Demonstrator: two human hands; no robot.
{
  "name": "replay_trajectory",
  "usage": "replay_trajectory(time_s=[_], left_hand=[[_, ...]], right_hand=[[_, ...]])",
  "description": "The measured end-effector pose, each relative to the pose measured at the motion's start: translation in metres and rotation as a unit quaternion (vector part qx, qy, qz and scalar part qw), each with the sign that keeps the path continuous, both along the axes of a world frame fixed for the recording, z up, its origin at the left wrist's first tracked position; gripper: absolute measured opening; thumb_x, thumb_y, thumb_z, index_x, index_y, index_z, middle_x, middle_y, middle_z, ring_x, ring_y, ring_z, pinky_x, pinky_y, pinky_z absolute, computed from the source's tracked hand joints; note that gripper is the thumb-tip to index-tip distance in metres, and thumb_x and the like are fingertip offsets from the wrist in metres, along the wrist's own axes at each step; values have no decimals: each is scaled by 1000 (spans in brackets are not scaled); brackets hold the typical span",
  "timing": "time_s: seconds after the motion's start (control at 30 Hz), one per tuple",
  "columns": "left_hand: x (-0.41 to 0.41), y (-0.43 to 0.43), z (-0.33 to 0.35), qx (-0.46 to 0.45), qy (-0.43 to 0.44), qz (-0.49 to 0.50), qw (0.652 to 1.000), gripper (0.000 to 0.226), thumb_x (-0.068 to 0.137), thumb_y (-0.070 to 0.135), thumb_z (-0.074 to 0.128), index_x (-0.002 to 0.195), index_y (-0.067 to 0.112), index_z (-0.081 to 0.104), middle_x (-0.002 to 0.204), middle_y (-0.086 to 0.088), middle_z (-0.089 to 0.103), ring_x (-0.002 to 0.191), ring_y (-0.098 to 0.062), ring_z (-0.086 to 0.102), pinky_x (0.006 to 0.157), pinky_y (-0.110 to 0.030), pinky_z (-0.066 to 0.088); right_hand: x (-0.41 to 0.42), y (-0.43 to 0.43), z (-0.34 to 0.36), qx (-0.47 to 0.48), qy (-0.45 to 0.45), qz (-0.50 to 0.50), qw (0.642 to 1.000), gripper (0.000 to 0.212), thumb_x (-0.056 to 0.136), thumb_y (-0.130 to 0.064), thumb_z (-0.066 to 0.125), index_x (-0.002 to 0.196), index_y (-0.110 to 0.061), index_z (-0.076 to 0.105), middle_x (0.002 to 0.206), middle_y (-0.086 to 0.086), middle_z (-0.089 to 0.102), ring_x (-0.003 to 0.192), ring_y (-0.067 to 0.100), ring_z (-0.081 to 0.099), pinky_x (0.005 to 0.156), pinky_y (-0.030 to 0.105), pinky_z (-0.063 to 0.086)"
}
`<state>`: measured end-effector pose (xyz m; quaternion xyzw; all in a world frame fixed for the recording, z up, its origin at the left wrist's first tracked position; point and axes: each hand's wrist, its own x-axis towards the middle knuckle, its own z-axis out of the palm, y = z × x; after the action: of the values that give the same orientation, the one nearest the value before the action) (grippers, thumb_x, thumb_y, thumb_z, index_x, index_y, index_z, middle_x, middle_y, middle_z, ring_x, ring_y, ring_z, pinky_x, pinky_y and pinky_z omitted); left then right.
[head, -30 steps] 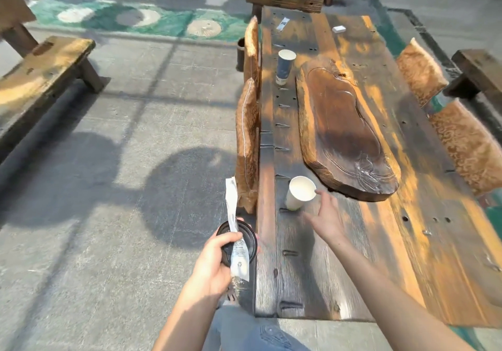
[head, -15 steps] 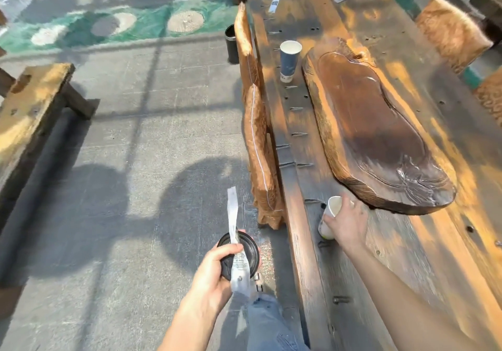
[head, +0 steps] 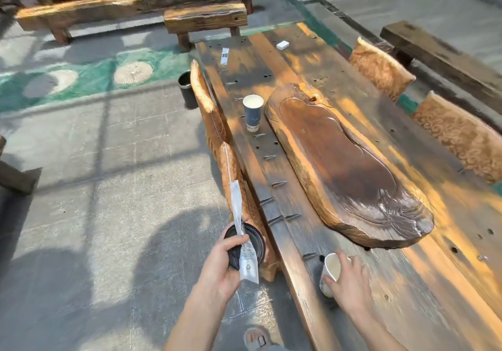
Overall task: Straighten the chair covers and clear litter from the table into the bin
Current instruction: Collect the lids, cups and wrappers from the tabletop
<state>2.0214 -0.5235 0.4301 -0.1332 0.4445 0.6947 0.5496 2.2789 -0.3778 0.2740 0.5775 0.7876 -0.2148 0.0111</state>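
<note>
We are counting two paper cups: a white cup (head: 332,269) and a blue cup (head: 253,113). We are seeing two bins, the black bin (head: 247,244) near us and a dark bin (head: 187,89) farther off. Four chair covers are showing, two on each side of the counter (head: 366,310). Two wrappers and one small white box (head: 282,45) are making up the litter.

A long wooden counter (head: 423,282) carries a carved slab (head: 345,166); left of the slab stands a blue cup (head: 253,113), beyond it a white packet (head: 282,45) and a wrapper (head: 224,56).
</note>
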Motion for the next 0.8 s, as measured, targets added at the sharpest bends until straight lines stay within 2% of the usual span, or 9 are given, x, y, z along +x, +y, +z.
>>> replay_trajectory(time_s=[0.07,0.17,0.33,0.47,0.53,0.6,0.7,0.8], left_hand=[[-21,7,-2,9,4,-7,1000,48,80,-10,60,121,11,71,101,-21,69,92,-37,65,99,-55,46],[-53,16,-4,14,8,-25,1000,44,79,-11,60,116,12,71,98,-21,69,92,-38,63,91,-51,50],[-128,33,-9,30,-18,-61,998,38,78,-7,64,111,11,72,99,-20,71,89,-37,67,103,-56,45],[-200,47,-8,21,-19,-108,994,37,81,-7,62,112,9,73,96,-18,70,86,-35,65,93,-53,50],[-236,54,-7,23,-10,-142,989,43,83,-7,60,120,10,72,104,-19,67,98,-38,59,107,-61,42],[-269,60,-5,34,6,-174,984,47,83,-10,59,123,13,71,105,-19,66,100,-40,57,110,-66,36],[-305,69,0,60,23,-204,977,45,77,-15,62,114,9,71,103,-22,66,90,-41,62,98,-62,45],[-342,78,-4,69,31,-231,970,42,71,-15,67,104,11,71,107,-23,66,92,-39,63,91,-56,46]], right_hand=[[-16,0,3,-9,4,-20,1000,65,78,-39,79,135,-31,49,121,6,49,106,32,50,86,43,45],[-47,4,9,6,26,-35,999,71,76,-38,82,138,-33,47,120,5,50,107,31,51,87,42,44],[-114,19,16,11,72,-67,995,79,69,-39,87,138,-31,49,114,3,52,110,31,53,90,43,45],[-178,24,28,18,71,-118,990,81,70,-42,87,140,-30,48,118,6,53,111,30,54,93,44,47],[-209,23,34,19,75,-145,986,81,71,-42,88,139,-30,47,120,7,53,114,31,53,96,46,46],[-241,24,39,21,82,-169,982,81,70,-42,87,139,-30,47,123,6,52,115,30,51,97,47,45],[-283,22,50,34,92,-200,975,80,72,-38,88,140,-28,48,127,7,52,119,32,50,96,47,44],[-324,15,57,43,107,-227,967,78,71,-35,89,138,-30,49,127,5,51,120,31,49,95,47,44]])
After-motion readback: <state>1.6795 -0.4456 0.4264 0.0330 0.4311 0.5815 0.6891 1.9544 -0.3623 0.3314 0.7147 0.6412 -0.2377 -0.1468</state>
